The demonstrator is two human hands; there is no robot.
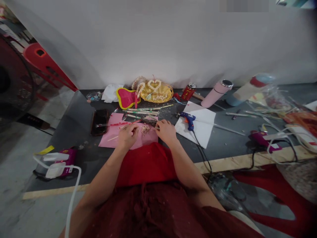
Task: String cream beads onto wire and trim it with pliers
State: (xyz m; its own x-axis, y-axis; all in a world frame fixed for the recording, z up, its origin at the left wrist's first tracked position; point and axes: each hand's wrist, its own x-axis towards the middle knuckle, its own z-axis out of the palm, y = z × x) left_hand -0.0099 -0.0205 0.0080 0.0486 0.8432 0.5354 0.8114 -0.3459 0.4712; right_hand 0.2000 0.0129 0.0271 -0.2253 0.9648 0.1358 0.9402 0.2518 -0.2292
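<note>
Left hand (127, 135): low over the pink paper (106, 138), fingers half curled; anything inside them? Can't tell.
Right hand (166, 130): just across, fingertips bunched close together beside a dark object (150, 121); whether they grip it, can't tell.
Handling: fiddly stuff, this! A light fingertip touch and steady wrists look best; a careless brush would likely scatter the lot.
Pile (145, 130): right between the hands, on the paper; tiny pale beige bits, loosely heaped, single shapes too small to make out.
Glue gun (189, 121): over on the white sheet (206, 137), cord trailing nearward; forearm best kept clear.
Basket (170, 94): at the back, yellow, bearing a pale heart (159, 84).
</note>
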